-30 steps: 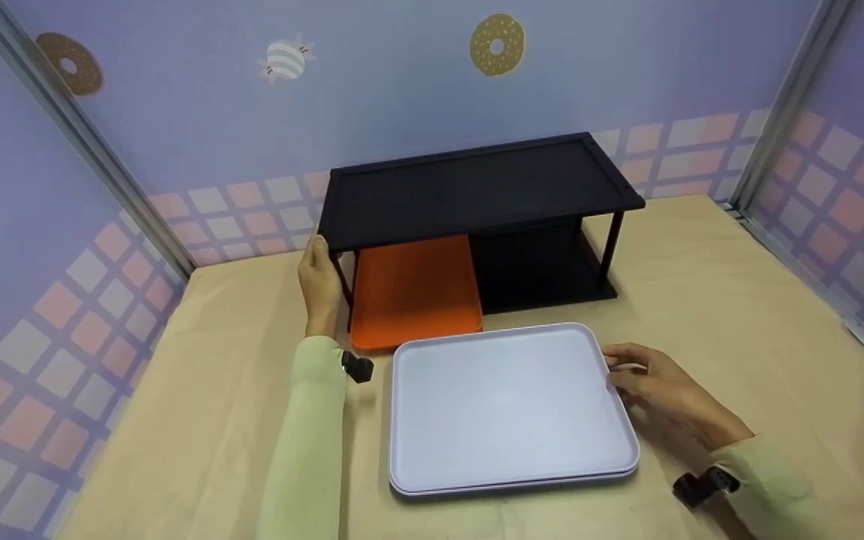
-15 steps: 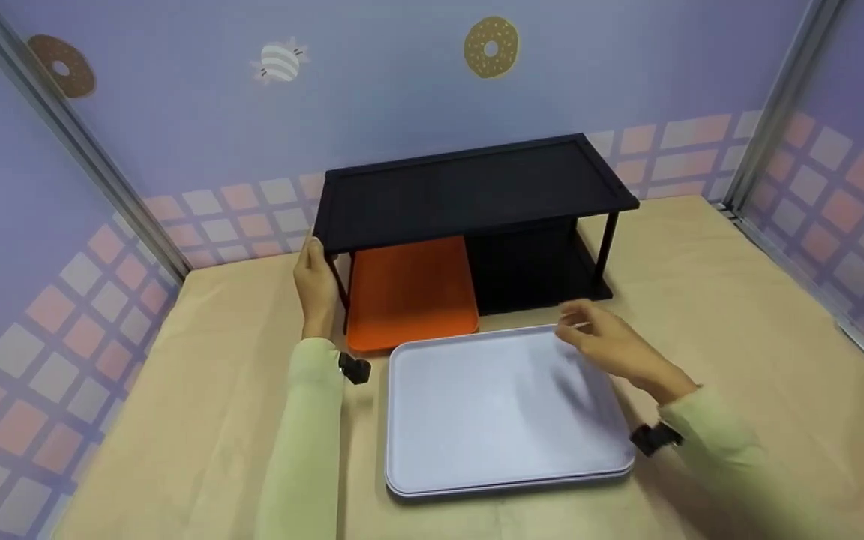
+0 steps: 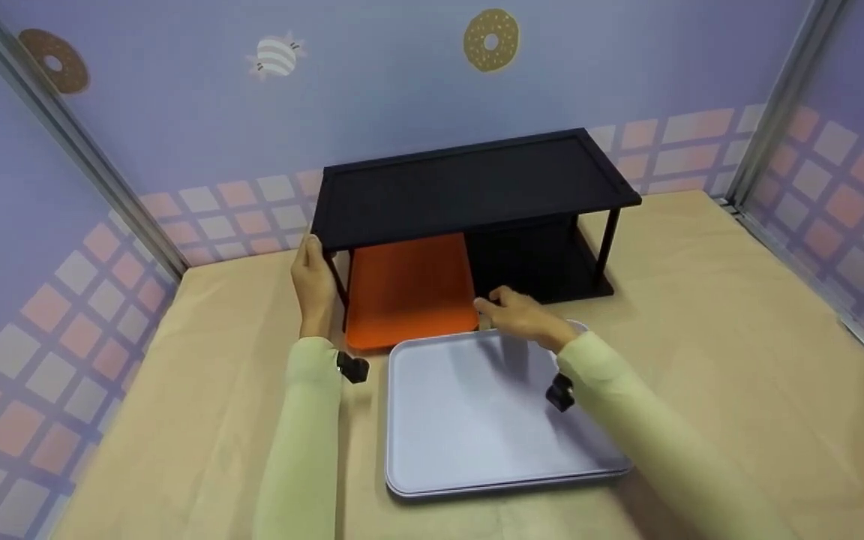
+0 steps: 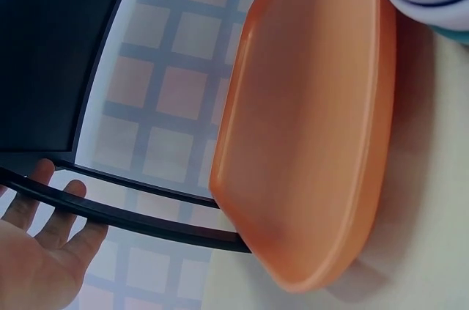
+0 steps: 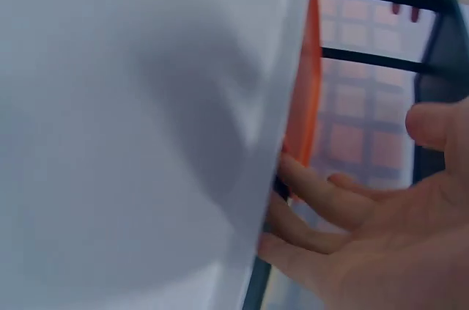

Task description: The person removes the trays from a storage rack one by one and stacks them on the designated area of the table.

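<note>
A black two-tier shelf (image 3: 469,184) stands near the back wall. My left hand (image 3: 313,281) grips its front left corner, its fingers (image 4: 62,229) reaching behind the front leg. On the shelf's lower level, at the left, lies an orange tray (image 3: 409,292), its front end jutting out. Directly in front sits a stack of pale trays (image 3: 469,420); a teal rim shows beneath in the left wrist view. My right hand (image 3: 526,319) is over the stack's back edge, fingertips by the orange tray's front right corner. In the right wrist view its thumb stands apart from the fingers.
A beige cloth (image 3: 739,375) covers the table. Purple printed walls (image 3: 387,82) close in the back and both sides, with metal posts (image 3: 784,97) at the corners. The lower shelf board (image 3: 533,262) shows bare black right of the orange tray.
My right hand has left the right edge of the pale tray stack and moved left and away from me, to the orange tray's corner. The left hand stays on the shelf corner.
</note>
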A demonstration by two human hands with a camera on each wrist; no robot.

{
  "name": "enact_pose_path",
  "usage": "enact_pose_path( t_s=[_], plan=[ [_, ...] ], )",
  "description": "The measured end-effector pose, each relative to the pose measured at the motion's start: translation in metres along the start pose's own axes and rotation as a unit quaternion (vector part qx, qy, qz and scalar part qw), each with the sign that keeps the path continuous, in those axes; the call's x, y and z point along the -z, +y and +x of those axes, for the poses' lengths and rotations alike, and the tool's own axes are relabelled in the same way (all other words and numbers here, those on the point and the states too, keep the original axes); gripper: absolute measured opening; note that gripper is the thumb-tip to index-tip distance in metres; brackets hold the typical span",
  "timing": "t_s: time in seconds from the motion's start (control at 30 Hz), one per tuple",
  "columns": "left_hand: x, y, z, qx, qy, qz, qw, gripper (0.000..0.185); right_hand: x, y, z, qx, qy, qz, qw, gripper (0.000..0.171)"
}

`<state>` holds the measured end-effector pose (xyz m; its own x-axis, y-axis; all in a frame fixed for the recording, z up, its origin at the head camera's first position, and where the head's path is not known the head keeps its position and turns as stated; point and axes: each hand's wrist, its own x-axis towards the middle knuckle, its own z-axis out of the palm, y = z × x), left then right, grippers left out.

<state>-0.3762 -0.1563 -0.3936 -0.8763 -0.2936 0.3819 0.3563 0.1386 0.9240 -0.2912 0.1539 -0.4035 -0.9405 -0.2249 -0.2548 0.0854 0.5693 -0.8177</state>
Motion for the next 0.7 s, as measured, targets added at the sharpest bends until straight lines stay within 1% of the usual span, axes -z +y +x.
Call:
enact_pose_path(
  t_s=[0.17,0.27,0.43,0.6,0.7],
  plan=[
    [-0.002,0.002,0.0,-0.004,0.0,0.002,1.0,0.046,-0.013,-0.004,0.011,-0.024,-0.017,-0.002,1.0,0.076],
    [-0.003,0.002,0.0,-0.007,-0.002,0.003,1.0,0.046,-0.017,-0.006,0.014,-0.029,-0.015,0.001,0.999,0.077],
    [-0.002,0.0,0.0,-0.01,-0.002,0.01,0.9999,0.046,-0.02,-0.009,0.017,-0.035,-0.007,0.027,0.999,0.079],
    [0.002,0.0,-0.001,-0.007,-0.004,0.021,0.9997,0.046,-0.022,-0.012,0.017,-0.039,0.024,0.074,0.996,0.074],
    [0.002,0.0,-0.001,-0.006,-0.003,0.026,0.9997,0.047,-0.025,-0.015,0.017,-0.04,0.042,0.131,0.99,0.073]
  ],
)
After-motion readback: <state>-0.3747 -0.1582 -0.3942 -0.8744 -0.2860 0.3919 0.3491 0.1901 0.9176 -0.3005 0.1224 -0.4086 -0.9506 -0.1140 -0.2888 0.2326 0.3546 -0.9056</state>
